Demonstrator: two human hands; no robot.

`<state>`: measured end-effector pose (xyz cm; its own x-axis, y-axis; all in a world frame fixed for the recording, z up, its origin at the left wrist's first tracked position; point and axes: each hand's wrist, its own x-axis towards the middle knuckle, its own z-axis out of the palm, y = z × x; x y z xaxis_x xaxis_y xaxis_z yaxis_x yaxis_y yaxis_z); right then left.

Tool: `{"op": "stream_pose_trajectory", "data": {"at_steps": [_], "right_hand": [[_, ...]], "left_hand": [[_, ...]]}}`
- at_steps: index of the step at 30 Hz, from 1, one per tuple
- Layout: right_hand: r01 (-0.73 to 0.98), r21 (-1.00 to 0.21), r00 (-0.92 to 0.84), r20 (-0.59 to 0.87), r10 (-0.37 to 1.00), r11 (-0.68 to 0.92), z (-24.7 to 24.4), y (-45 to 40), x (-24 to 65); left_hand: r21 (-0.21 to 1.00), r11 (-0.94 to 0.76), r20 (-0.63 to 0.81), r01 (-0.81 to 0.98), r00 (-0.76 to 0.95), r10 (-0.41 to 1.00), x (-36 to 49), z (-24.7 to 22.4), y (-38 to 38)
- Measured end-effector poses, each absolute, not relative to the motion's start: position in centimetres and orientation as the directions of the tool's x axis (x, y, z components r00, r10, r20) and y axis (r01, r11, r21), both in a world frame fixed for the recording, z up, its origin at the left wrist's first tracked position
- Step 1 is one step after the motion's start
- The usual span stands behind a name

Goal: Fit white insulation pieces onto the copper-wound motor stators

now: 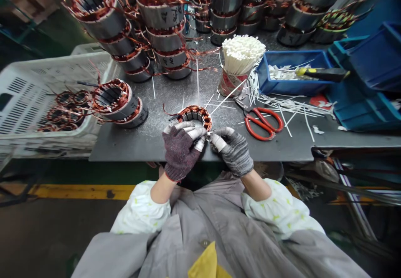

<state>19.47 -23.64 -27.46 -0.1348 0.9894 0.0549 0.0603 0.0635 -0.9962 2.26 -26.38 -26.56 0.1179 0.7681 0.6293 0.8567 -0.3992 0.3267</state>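
Head view, looking down over the worker's chest: the gloved left hand [181,150], in a maroon knit glove with white-taped fingers [191,133], is bearing on the near rim of a copper-wound motor stator [194,117], which is standing upright on a speckled grey workbench [150,141]. The gloved right hand [233,152], in a grey knit glove, is meeting the left at that rim, with the fingertips almost together; what they are pinching is too small to tell. A long white cable tie [226,98] is projecting from the stator toward a bundle of white cable ties [242,52], which is standing in a wrapped cup within reach of the right hand. Red-handled scissors [262,123] are lying nearby among cut tie ends, beside a blue plastic tray [291,82] that is holding offcuts and a yellow-handled tool [322,74]. Stacks of wound stators [163,15] are rising along the far bench edge, keeping the work area open, while a white plastic crate [34,102] is standing at the left. Below the bench, a yellow floor line [81,191] is running across the dark floor.
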Motion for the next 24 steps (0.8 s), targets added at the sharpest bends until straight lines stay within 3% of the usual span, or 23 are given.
{"op": "stream_pose_trajectory", "data": {"at_steps": [3,10,15,20,24], "right_hand": [[0.051,-0.996,-0.112,0.071,0.991,0.077,-27.6,-23.5,19.6],[0.217,-0.959,-0.183,0.146,0.972,0.185,-28.3,-22.5,19.4],[0.322,-0.898,-0.250,0.224,0.942,0.299,-28.8,-21.8,19.5],[0.473,-0.702,-0.417,0.353,0.837,0.532,-28.1,-21.4,20.2],[0.590,-0.538,-0.435,0.416,0.799,0.602,-27.4,-21.6,19.9]], "left_hand": [[0.345,-0.386,0.619,0.855,0.102,0.779,2.2,-26.6,-26.4],[0.352,-0.329,0.592,0.876,0.064,0.803,2.5,-26.6,-26.4],[0.286,-0.357,0.586,0.889,0.132,0.799,2.3,-26.4,-26.4],[0.268,-0.383,0.572,0.884,0.174,0.801,2.0,-26.3,-26.6],[0.256,-0.337,0.532,0.906,0.159,0.832,2.1,-26.2,-26.8]]}}
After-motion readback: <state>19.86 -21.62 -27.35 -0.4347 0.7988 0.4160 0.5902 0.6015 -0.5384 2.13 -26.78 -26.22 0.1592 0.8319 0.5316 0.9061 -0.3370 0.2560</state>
